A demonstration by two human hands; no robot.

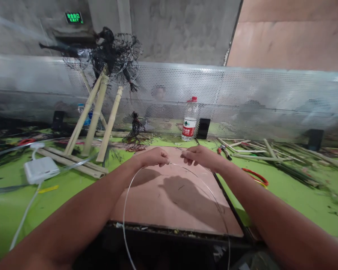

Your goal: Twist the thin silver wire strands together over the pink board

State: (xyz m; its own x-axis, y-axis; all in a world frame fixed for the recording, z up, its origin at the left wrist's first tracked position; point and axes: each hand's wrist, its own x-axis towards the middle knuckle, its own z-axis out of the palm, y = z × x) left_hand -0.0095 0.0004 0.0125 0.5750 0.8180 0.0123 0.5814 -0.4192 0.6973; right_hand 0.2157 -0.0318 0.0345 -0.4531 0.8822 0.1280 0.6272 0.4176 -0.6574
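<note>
Wire loop (124,221) cut off below
We lose its lowest part; whether the right hand (195,154) pinches anything seems too small for us to tell.

"EXIT" on green-lit sign (74,17)

Left fingers (163,160) pinch a curved wire (124,217) above a pinkish board (146,206), right fingers (186,155) nearby.

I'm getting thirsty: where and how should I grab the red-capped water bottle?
Probably around the bottle at its label, coming from the front left: it stands upright, with the perforated panel behind and a dark upright slab close on its right.
</note>
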